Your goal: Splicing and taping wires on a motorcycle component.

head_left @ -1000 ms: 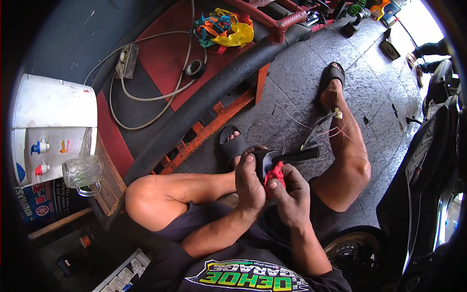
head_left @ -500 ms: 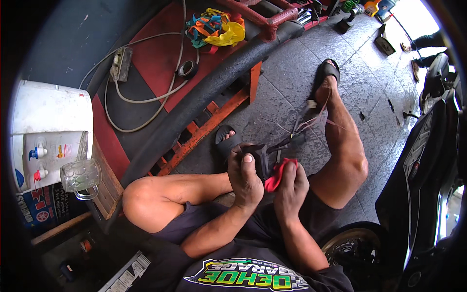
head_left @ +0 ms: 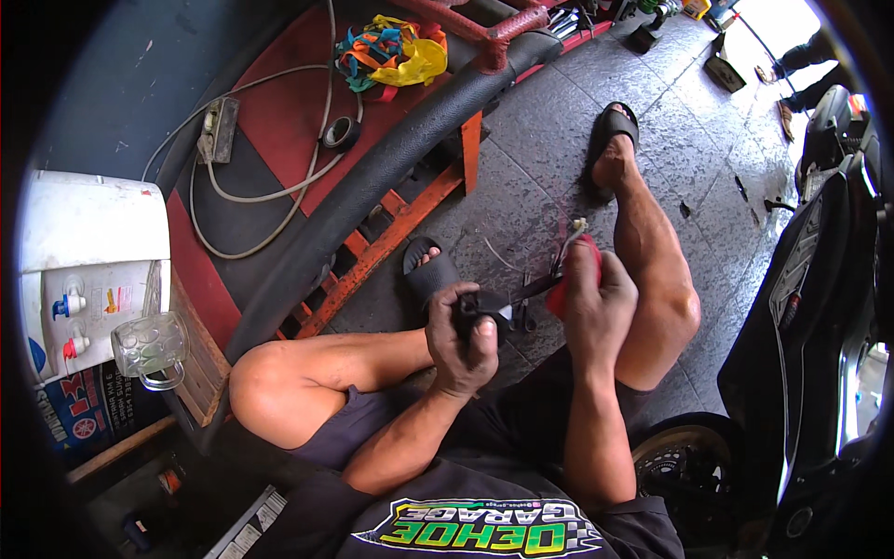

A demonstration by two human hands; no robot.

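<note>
My left hand [head_left: 460,352] is closed round a small black part [head_left: 481,304] with dark cable at its right side. A dark wiring harness [head_left: 538,284] stretches from this part toward my right hand [head_left: 602,303]. That hand pinches a red cloth [head_left: 557,299], which is wrapped about the wires. Beyond its fingers a pale connector [head_left: 579,224] sticks out, with thin loose wires nearby. My fingers hide part of the black piece, so its exact kind cannot be made out. Both hands are above the floor, between my knees.
To the left are a white water dispenser [head_left: 98,219] and a glass mug [head_left: 149,347]. A red and black platform [head_left: 279,140] bears a cable, a tape roll [head_left: 341,133] and colourful rubber strips [head_left: 391,54]. A motorcycle [head_left: 792,335] stands at the right. Another person's legs [head_left: 805,70] show far right.
My right hand has moved up and right, away from my left hand, with the red cloth now along the wires. The left hand keeps hold of the black part, turned somewhat.
</note>
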